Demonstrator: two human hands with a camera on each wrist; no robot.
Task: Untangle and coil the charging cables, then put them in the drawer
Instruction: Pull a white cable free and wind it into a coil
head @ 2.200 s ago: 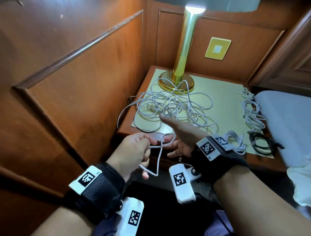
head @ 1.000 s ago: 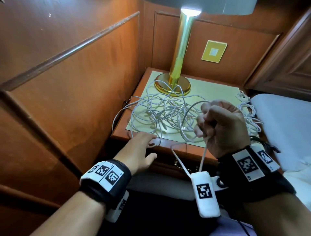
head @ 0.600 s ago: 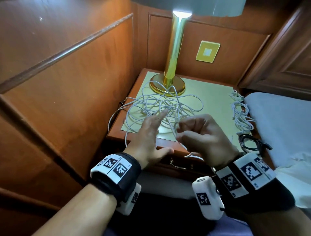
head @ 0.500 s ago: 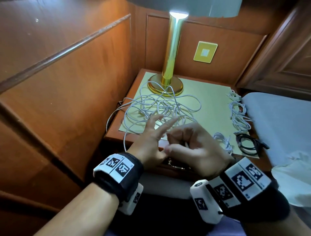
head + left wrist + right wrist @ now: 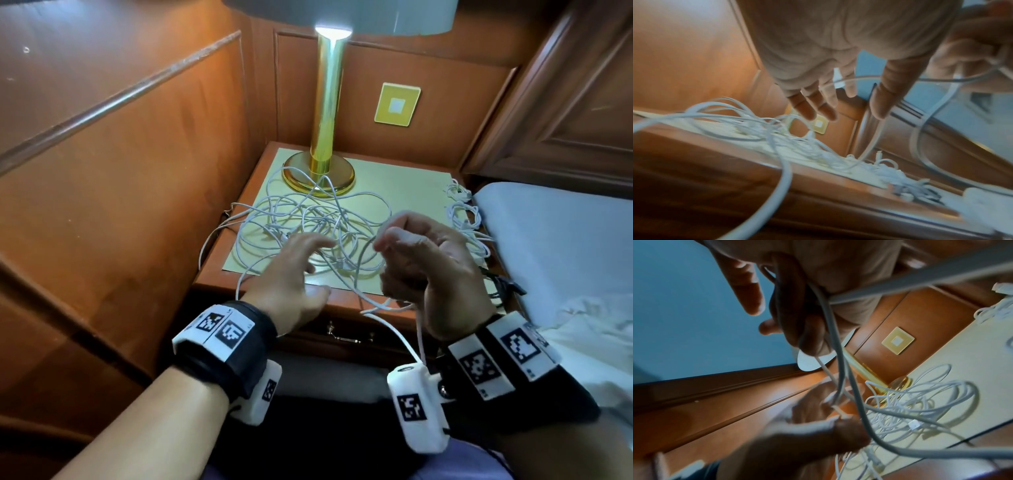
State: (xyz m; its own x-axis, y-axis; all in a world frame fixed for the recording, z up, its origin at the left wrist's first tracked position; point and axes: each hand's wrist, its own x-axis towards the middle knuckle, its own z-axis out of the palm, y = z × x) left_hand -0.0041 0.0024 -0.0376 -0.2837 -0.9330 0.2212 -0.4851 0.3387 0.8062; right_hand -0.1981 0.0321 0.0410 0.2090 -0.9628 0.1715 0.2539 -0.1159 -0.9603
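One white cable (image 5: 387, 306) in right hand (image 5: 424, 267)

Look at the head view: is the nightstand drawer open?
No: the drawer front sits flush below the nightstand top, closed, its brass handle untouched by either hand.

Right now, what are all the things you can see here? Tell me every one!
Tangled white charging cables: one heap, white, nightstand middle and left.
Bundled white cables: a few, white, mat's right edge.
Coiled black cable: one, black, front right corner.
Brass lamp: one, gold, back of nightstand, lit.
Pale yellow mat: one, covering the top.
Wooden nightstand: one, brown; drawer closed.
Square wall plate: one, yellow, on panelling.
Bed sheet: white, right.
Hands: left hand open over the tangle; right hand grips a white strand.
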